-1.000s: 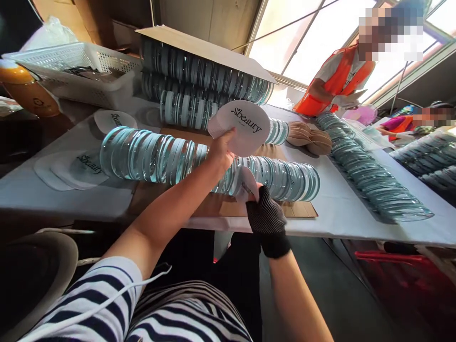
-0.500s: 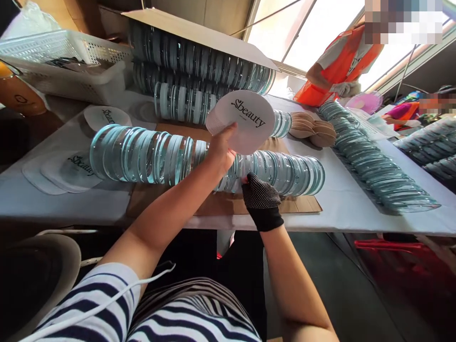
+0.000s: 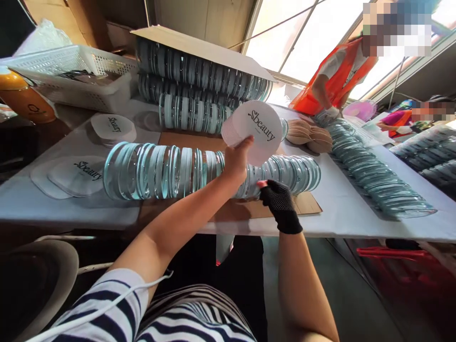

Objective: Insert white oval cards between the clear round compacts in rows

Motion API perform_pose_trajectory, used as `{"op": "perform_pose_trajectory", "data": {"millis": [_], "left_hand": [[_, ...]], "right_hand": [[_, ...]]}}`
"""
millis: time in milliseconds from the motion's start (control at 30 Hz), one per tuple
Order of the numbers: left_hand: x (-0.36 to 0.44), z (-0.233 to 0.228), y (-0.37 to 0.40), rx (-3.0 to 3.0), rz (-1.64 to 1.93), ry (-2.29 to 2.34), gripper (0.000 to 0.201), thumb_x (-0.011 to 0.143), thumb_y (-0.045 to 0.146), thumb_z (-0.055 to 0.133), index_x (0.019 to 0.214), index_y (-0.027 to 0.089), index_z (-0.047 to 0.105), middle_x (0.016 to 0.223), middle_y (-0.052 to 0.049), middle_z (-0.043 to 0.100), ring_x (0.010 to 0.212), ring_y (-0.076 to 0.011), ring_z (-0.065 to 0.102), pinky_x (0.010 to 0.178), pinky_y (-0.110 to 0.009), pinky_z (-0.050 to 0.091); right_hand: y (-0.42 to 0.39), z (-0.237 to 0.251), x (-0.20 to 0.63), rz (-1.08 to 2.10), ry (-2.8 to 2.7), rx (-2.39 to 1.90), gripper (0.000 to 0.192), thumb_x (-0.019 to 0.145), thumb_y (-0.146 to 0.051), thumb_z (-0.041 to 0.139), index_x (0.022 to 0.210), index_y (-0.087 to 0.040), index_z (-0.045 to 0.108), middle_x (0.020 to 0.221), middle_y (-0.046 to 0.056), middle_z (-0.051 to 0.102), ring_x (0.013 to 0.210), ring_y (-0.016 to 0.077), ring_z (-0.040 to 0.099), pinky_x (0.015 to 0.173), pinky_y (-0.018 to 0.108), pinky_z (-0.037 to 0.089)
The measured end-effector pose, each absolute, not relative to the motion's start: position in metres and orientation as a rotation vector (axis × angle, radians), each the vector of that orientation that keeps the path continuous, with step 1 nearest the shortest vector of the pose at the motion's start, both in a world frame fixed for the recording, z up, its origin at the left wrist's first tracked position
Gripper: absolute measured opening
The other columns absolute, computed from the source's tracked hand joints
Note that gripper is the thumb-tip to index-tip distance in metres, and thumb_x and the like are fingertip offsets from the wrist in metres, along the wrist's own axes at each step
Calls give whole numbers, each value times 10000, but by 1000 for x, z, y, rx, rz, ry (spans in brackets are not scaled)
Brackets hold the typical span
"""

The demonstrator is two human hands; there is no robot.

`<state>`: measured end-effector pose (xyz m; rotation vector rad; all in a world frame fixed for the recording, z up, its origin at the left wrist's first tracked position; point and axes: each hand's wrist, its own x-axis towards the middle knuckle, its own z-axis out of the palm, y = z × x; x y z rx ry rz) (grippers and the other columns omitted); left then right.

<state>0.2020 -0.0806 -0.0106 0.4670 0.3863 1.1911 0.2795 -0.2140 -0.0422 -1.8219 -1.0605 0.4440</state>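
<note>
The right hand (image 3: pixel 280 197), in a fingerless black glove, is curled at the near side of the glass row (image 3: pixel 160 171); whether it pinches anything I cannot tell. Cardboard (image 3: pixel 306 205) lies under the row. The left hand (image 3: pixel 237 161) grips a stack of printed cards (image 3: pixel 261 130) over the row, blocking part of it from sight. Loose cards (image 3: pixel 76 175) lie left of the row. Beyond it are more glass (image 3: pixel 187 114), brown pads (image 3: pixel 299 132) and, farther, a white basket (image 3: pixel 117 88) and a person in an orange vest (image 3: pixel 309 96).
</note>
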Motion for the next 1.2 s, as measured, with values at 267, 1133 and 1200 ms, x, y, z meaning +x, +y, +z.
{"op": "perform_pose_trajectory", "data": {"millis": [267, 1133, 1200], "left_hand": [[174, -7, -110, 632, 1113, 301, 356, 547, 299, 875, 845, 185, 717, 935, -68, 750, 1105, -310, 649, 968, -450, 499], [134, -22, -41, 485, 1225, 263, 547, 686, 218, 796, 1208, 229, 631, 1309, -84, 638, 1332, -300, 492, 1110, -486, 401], [134, -23, -41, 486, 1229, 257, 555, 670, 225, 808, 1197, 224, 633, 1299, -88, 641, 1332, -307, 488, 1109, -493, 398]], "right_hand": [[-205, 13, 283, -677, -1194, -1851, 549, 905, -473, 436, 1351, -168, 532, 1401, 168, 522, 1274, 284, 519, 998, 477, 464], [-198, -50, 202, -296, -1451, -2445, 309, 961, -320, 429, 1171, -156, 586, 762, 53, 685, 584, 147, 593, 528, 238, 245], [-203, -53, 206, -318, -1392, -2405, 268, 949, -315, 444, 1067, -140, 609, 797, 66, 692, 613, 143, 606, 541, 237, 259]]}}
